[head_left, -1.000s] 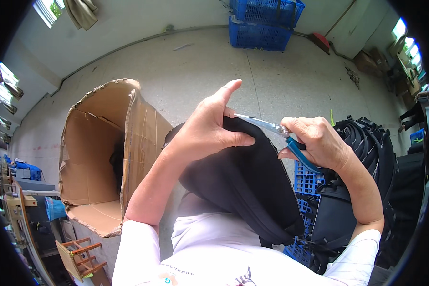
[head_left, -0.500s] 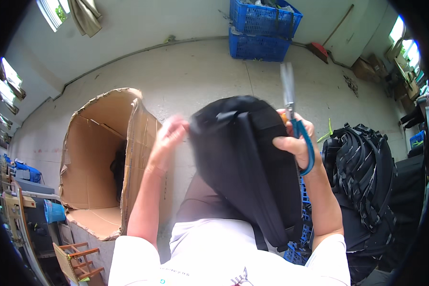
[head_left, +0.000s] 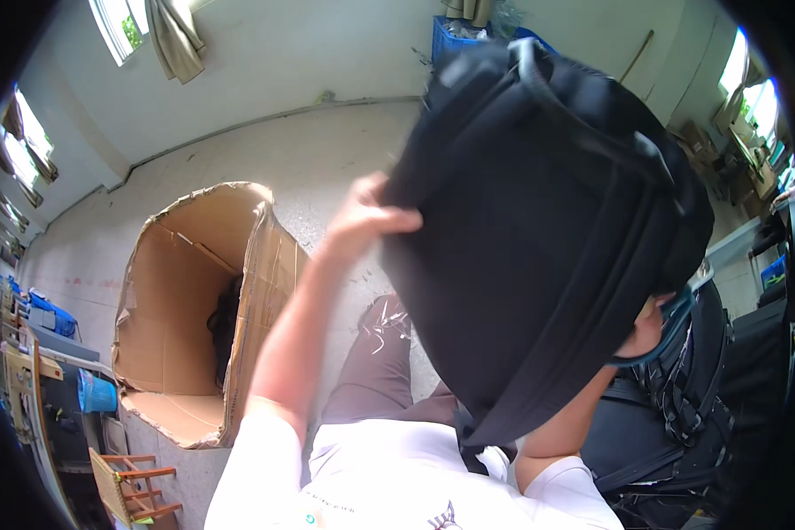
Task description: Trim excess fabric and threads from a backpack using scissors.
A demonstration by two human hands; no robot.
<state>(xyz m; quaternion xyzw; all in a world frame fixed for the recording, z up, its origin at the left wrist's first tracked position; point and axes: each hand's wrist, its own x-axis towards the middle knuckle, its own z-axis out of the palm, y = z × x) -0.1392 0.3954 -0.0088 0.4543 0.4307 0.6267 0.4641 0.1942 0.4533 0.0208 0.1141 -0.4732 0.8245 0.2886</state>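
A black backpack (head_left: 512,230) is lifted in front of me, tilted, with its straps and top loop showing, partly blurred. My left hand (head_left: 371,216) grips its left edge, the thumb lying over the fabric. Low on the bag's right side is my right hand (head_left: 647,329), mostly hidden behind it. Teal scissor handles (head_left: 629,361) loop around that hand, while the blades are out of sight behind the bag. Pale thread scraps (head_left: 384,327) lie on my trouser leg.
An open cardboard box (head_left: 181,309) with something black inside stands at my left. More black bags (head_left: 654,442) are piled at my right. A blue crate (head_left: 450,40) stands by the far wall, partly covered by the backpack. A wooden stool (head_left: 137,481) sits at lower left.
The backpack has risen from over my lap and swung up and right, now covering most of the right hand and the scissors. My left hand has moved right onto its edge.
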